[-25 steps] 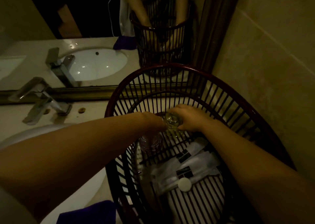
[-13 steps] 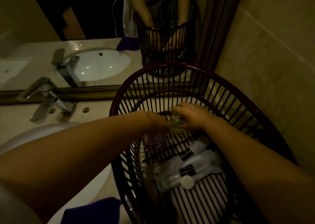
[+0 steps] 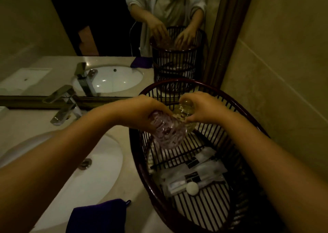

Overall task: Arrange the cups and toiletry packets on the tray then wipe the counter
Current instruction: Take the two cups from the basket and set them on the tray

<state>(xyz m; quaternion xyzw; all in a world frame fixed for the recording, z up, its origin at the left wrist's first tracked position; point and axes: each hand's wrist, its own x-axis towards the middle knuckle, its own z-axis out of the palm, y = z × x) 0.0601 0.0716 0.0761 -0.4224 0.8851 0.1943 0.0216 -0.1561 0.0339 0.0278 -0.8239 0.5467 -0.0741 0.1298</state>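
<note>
Forearms bare — no watch, no rings; mirror shows pale loose shirt (image 3: 170, 3), sleeves rolled above elbows.

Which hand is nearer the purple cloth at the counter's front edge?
Left. The left hand, holding a pinkish glass cup, is over the basket's sink side, above the purple cloth. The right hand is farther, toward the wall.

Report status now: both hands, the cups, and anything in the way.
Left hand grips pink glass cup. Right hand holds clear glass cup. Both above slatted basket; packets inside. No obstruction seen.
</note>
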